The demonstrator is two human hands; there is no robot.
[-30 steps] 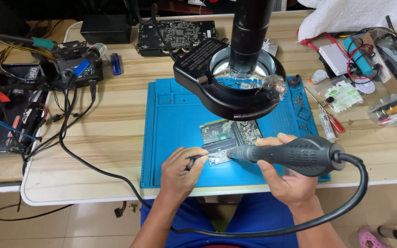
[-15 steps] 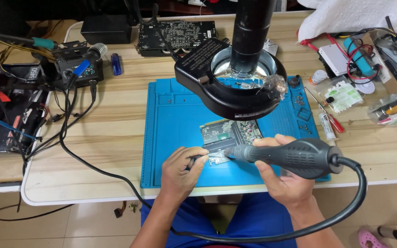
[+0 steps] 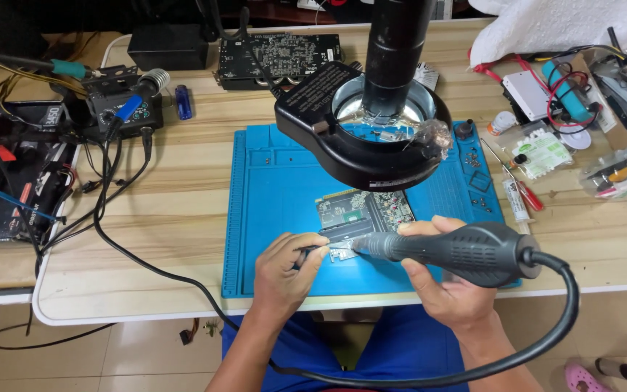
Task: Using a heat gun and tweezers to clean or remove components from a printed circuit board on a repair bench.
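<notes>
Head view: circuit board (image 3: 363, 210) lies flat on the blue work mat (image 3: 277, 189), near the mat's front edge, just below the black ring light (image 3: 361, 138) of the microscope (image 3: 393, 51). Right hand (image 3: 448, 279) wraps a closed grip around the dark hot-air handpiece (image 3: 459, 250); its metal nozzle points left at the board's front edge. Left hand (image 3: 284, 272) pinches slim tweezers (image 3: 317, 249), tips meeting the board beside the nozzle. Thick black hose (image 3: 560, 319) loops from the handpiece back under the tabletop (image 3: 175, 218). Left of the mat: soldering station (image 3: 121, 101) with trailing cables; blue lighter (image 3: 183, 101) beside it. Right: screwdrivers (image 3: 517, 190), small parts.
</notes>
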